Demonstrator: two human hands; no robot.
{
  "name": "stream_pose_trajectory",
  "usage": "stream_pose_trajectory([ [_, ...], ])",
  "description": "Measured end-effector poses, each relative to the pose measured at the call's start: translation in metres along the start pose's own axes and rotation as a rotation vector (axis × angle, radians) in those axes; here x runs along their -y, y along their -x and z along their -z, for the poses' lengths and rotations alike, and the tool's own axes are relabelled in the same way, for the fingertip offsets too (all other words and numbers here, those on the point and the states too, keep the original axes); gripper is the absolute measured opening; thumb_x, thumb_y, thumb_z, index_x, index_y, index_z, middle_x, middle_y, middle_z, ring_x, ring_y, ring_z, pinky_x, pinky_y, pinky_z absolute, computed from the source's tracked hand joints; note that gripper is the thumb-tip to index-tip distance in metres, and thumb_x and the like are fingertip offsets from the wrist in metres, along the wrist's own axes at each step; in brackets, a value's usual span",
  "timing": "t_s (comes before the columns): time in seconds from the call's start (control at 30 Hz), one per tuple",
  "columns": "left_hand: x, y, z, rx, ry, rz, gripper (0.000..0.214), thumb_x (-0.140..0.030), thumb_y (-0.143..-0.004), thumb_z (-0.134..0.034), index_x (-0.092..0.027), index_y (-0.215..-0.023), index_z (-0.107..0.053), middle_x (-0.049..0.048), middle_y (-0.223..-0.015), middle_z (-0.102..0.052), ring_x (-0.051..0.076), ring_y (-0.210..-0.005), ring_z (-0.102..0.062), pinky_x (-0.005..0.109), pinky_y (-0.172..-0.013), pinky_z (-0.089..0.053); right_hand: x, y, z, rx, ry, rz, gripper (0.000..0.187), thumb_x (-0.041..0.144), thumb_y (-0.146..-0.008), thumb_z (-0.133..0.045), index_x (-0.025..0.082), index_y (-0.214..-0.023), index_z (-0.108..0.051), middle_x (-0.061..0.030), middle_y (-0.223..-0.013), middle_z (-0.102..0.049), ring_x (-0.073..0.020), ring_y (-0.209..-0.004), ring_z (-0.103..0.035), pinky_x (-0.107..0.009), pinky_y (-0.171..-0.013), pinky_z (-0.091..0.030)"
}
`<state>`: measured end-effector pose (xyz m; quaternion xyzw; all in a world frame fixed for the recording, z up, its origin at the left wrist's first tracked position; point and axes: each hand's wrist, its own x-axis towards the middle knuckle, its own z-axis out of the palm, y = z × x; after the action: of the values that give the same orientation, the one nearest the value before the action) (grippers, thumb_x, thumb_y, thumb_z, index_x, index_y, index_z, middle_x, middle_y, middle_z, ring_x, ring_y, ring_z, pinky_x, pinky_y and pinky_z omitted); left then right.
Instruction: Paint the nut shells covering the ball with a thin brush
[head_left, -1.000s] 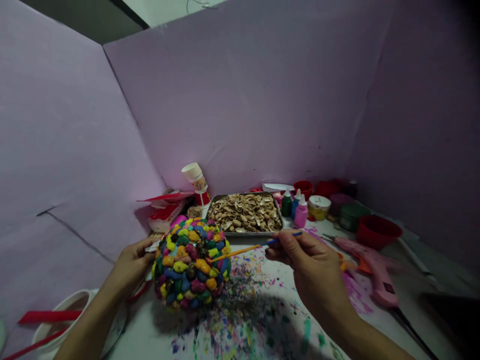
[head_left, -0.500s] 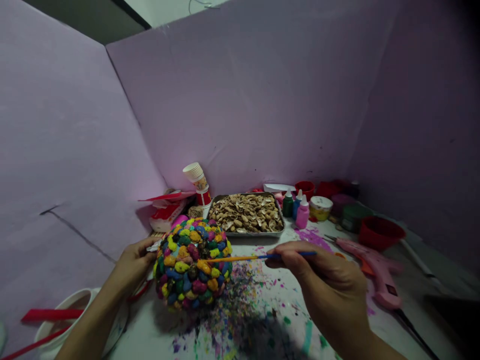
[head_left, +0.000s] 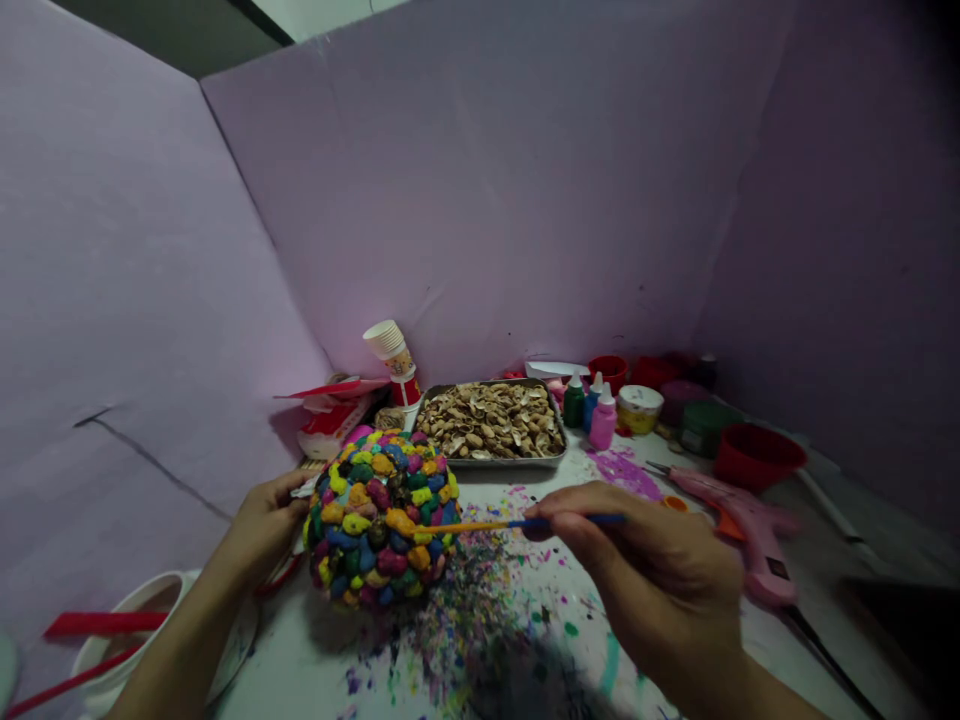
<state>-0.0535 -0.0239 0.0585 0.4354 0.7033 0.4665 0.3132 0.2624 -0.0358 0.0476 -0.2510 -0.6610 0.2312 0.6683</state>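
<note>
A round, ball-like piece [head_left: 379, 585] covered in painted nutshells of many colours is held above the table, left of the middle. My left hand [head_left: 268, 522] is closed on its left side, with something crumpled and white at the fingertips; the far fingers are hidden behind it. In my right hand [head_left: 637, 560] a thin paintbrush [head_left: 480, 525] with a blue and orange handle is pinched between thumb and fingers. It points left, and its tip meets the orange shells on the ball's right front.
Behind stands a metal tray [head_left: 517, 462] of nutshells. To its right are paint bottles [head_left: 602, 425], a paint jar [head_left: 640, 408] and a pink glue gun [head_left: 750, 520]. Paper cups [head_left: 395, 355] stand at the back left, a white tub [head_left: 169, 590] at front left. Paint splatters cover the white tabletop.
The brush tip has shifted slightly right and down over the orange shells, with my right hand moving a little. My left hand keeps its hold. The whole view has moved slightly.
</note>
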Motion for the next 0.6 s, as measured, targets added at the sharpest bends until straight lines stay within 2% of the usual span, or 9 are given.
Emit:
stream_pose_trajectory([
  [0.07,0.0,0.0,-0.001,-0.006,-0.008,-0.002,0.033,-0.032,-0.036,-0.081,-0.022,-0.066,-0.072,0.0045,-0.068,-0.076,0.028,-0.072,-0.071,0.037,-0.068,-0.058,-0.001,-0.001,0.001,-0.052,-0.015,-0.064,0.015,0.016,-0.084,-0.067,0.027,-0.079,-0.074,0.0037,-0.068,-0.075,-0.0126,-0.06,-0.07,-0.022,-0.056,-0.056],
  [0.17,-0.001,-0.001,-0.002,-0.002,-0.005,0.005,0.032,-0.033,-0.036,-0.079,-0.021,-0.065,-0.072,0.005,-0.066,-0.075,0.028,-0.071,-0.071,0.037,-0.067,-0.058,-0.004,-0.004,0.002,-0.211,-0.057,-0.194,0.01,0.025,-0.085,-0.069,0.029,-0.078,-0.075,0.0028,-0.065,-0.074,-0.0146,-0.058,-0.07,-0.025,-0.056,-0.059],
  [0.23,-0.001,0.0,-0.002,0.002,0.005,0.01,0.031,-0.031,-0.037,-0.078,-0.02,-0.065,-0.071,0.0055,-0.066,-0.074,0.029,-0.074,-0.071,0.037,-0.068,-0.058,-0.007,-0.006,0.002,-0.33,-0.058,-0.262,0.008,0.032,-0.083,-0.071,0.028,-0.079,-0.076,0.0021,-0.061,-0.072,-0.0152,-0.055,-0.068,-0.028,-0.057,-0.06],
  [0.3,-0.002,0.001,-0.002,0.006,0.021,0.005,0.029,-0.029,-0.037,-0.077,-0.02,-0.063,-0.07,0.0061,-0.071,-0.076,0.029,-0.079,-0.071,0.037,-0.071,-0.057,-0.011,-0.005,0.0,-0.378,-0.085,-0.309,0.01,0.036,-0.084,-0.07,0.028,-0.084,-0.076,0.0023,-0.059,-0.071,-0.0151,-0.053,-0.067,-0.029,-0.057,-0.061],
  [0.37,-0.002,0.002,-0.002,0.01,0.037,-0.002,0.027,-0.027,-0.037,-0.076,-0.02,-0.062,-0.07,0.0062,-0.076,-0.077,0.029,-0.081,-0.071,0.037,-0.074,-0.057,-0.013,-0.001,-0.004,-0.331,-0.162,-0.325,0.011,0.035,-0.088,-0.066,0.029,-0.093,-0.074,0.003,-0.062,-0.072,-0.0144,-0.055,-0.069,-0.028,-0.057,-0.061],
  [0.43,-0.002,0.002,-0.002,0.017,0.053,-0.003,0.027,-0.026,-0.037,-0.075,-0.02,-0.062,-0.07,0.0059,-0.076,-0.077,0.028,-0.08,-0.071,0.036,-0.074,-0.057,-0.015,0.006,-0.009,-0.228,-0.197,-0.269,0.014,0.028,-0.093,-0.06,0.031,-0.098,-0.072,0.0029,-0.072,-0.076,-0.014,-0.065,-0.073,-0.027,-0.063,-0.063],
  [0.53,-0.001,0.002,-0.001,0.019,0.081,0.007,0.026,-0.024,-0.038,-0.071,-0.021,-0.064,-0.071,0.0043,-0.069,-0.076,0.028,-0.079,-0.071,0.036,-0.073,-0.057,-0.017,0.02,-0.016,-0.01,-0.065,-0.086,0.023,0.015,-0.091,-0.057,0.029,-0.104,-0.069,-0.0016,-0.101,-0.078,-0.0176,-0.095,-0.074,-0.031,-0.084,-0.061],
  [0.6,0.0,0.002,-0.001,0.019,0.095,0.012,0.024,-0.022,-0.037,-0.069,-0.022,-0.061,-0.07,0.0034,-0.064,-0.074,0.028,-0.08,-0.071,0.034,-0.072,-0.057,-0.02,0.028,-0.021,0.156,0.059,0.009,0.037,0.009,-0.088,-0.057,0.027,-0.12,-0.061,-0.007,-0.122,-0.071,-0.0213,-0.112,-0.067,-0.035,-0.095,-0.057],
])
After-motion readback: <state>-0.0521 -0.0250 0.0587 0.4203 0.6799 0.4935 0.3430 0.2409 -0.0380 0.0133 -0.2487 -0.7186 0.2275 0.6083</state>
